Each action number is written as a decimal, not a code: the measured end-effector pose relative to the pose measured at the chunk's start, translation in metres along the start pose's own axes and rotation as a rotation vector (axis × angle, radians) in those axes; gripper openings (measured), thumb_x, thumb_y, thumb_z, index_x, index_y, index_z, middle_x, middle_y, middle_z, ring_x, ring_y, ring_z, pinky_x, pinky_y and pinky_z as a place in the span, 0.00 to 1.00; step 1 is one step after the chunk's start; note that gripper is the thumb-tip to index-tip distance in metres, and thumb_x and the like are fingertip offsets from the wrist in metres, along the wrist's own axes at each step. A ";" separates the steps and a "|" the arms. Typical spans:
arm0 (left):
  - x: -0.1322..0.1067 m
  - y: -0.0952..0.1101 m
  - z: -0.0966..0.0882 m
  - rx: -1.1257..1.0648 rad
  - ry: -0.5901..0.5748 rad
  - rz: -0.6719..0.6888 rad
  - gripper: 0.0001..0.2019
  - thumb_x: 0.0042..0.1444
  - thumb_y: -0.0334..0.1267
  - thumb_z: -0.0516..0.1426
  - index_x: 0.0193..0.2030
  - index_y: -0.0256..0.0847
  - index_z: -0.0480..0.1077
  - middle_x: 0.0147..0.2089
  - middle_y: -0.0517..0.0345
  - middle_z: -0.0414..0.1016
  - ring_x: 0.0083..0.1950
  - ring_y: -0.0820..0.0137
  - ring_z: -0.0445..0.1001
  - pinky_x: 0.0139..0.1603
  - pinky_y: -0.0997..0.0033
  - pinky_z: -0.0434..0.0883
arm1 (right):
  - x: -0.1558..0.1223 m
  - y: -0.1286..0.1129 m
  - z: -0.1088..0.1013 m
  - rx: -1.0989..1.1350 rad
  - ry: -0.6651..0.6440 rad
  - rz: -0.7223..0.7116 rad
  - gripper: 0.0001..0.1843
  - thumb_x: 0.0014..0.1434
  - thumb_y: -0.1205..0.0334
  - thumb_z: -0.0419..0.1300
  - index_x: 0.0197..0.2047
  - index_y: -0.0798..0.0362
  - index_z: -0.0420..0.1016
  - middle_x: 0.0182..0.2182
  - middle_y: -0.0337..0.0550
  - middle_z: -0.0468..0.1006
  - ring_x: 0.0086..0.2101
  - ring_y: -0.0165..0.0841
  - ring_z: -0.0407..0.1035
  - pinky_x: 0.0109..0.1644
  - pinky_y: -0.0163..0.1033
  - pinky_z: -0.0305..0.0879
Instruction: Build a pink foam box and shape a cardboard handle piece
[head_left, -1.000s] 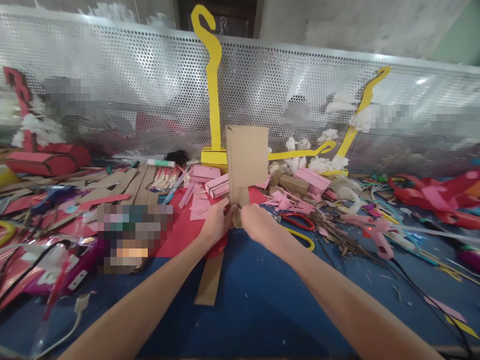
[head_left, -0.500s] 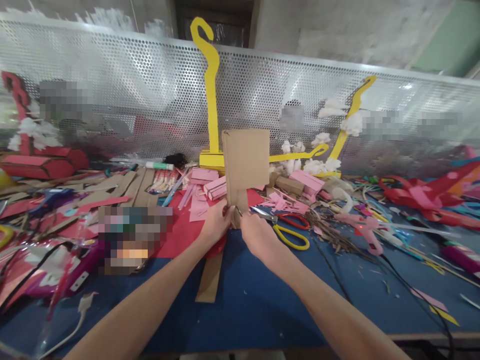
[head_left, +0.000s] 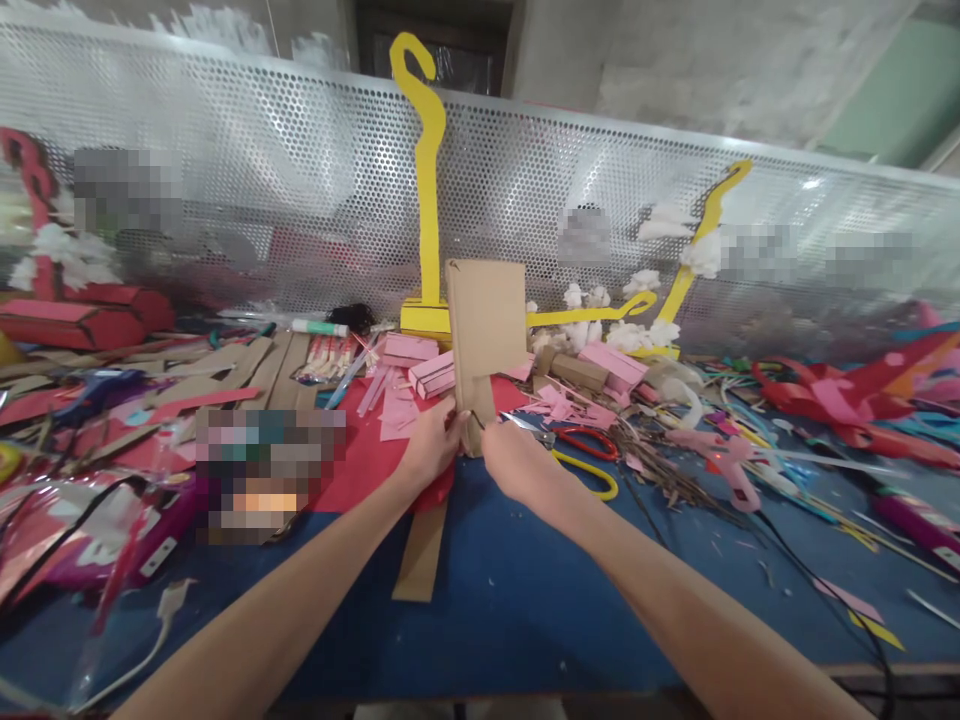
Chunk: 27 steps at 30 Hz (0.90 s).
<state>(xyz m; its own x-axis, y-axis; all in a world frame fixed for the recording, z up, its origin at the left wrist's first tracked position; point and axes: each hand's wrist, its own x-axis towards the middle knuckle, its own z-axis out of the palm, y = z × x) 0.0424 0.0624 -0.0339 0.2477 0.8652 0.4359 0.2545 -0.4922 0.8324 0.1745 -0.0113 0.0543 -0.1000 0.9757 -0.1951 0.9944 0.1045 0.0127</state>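
Note:
A brown cardboard piece [head_left: 486, 320] with a wide top and a narrow stem stands upright over the blue table [head_left: 525, 600]. My left hand [head_left: 431, 447] is closed on the stem from the left. My right hand [head_left: 516, 460] is closed on the stem's lower right side, fingers pinched together. Scissors with red and yellow handles [head_left: 581, 455] lie on the table just right of my right hand. A red paper sheet [head_left: 367, 460] lies under my left hand.
A perforated metal screen [head_left: 225, 180] backs the table. Yellow hook-shaped cutouts [head_left: 429, 200] with white cotton tufts stand behind the cardboard. Pink paper boxes [head_left: 427, 365], cardboard strips [head_left: 420, 550], a pink glue gun [head_left: 724, 460] with a black cable, and red paper scraps crowd the sides.
The view has shifted slightly. Both hands stay on the cardboard stem, and the wide top has turned a little, looking narrower.

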 end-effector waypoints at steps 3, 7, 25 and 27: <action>0.001 -0.002 0.000 -0.004 0.010 -0.007 0.12 0.66 0.43 0.53 0.32 0.43 0.63 0.20 0.64 0.69 0.20 0.69 0.72 0.24 0.72 0.65 | 0.008 0.000 -0.002 -0.010 -0.029 -0.006 0.20 0.67 0.56 0.63 0.59 0.56 0.72 0.55 0.52 0.74 0.50 0.41 0.74 0.52 0.51 0.74; 0.001 -0.005 0.002 -0.025 0.010 -0.019 0.12 0.66 0.44 0.53 0.32 0.43 0.62 0.20 0.66 0.69 0.20 0.70 0.71 0.23 0.73 0.64 | 0.020 0.001 -0.003 -0.003 -0.052 0.002 0.20 0.68 0.56 0.62 0.59 0.56 0.72 0.55 0.51 0.75 0.50 0.41 0.74 0.52 0.51 0.74; -0.002 0.003 0.005 0.139 0.069 -0.012 0.10 0.65 0.42 0.52 0.33 0.43 0.64 0.23 0.62 0.70 0.22 0.69 0.71 0.26 0.71 0.63 | 0.003 -0.004 0.011 0.084 0.108 0.026 0.15 0.71 0.71 0.50 0.54 0.63 0.75 0.47 0.62 0.79 0.49 0.44 0.77 0.51 0.44 0.72; -0.001 0.003 0.005 0.157 0.072 -0.010 0.10 0.66 0.42 0.52 0.34 0.43 0.64 0.24 0.62 0.71 0.23 0.68 0.72 0.26 0.71 0.63 | -0.002 -0.006 0.013 0.090 0.133 0.029 0.18 0.71 0.74 0.46 0.52 0.63 0.76 0.46 0.64 0.80 0.49 0.45 0.78 0.50 0.42 0.71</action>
<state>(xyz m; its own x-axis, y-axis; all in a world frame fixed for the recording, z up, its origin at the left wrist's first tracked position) 0.0475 0.0594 -0.0339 0.1782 0.8717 0.4564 0.4007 -0.4879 0.7755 0.1696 -0.0166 0.0418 -0.0691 0.9956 -0.0641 0.9952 0.0643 -0.0731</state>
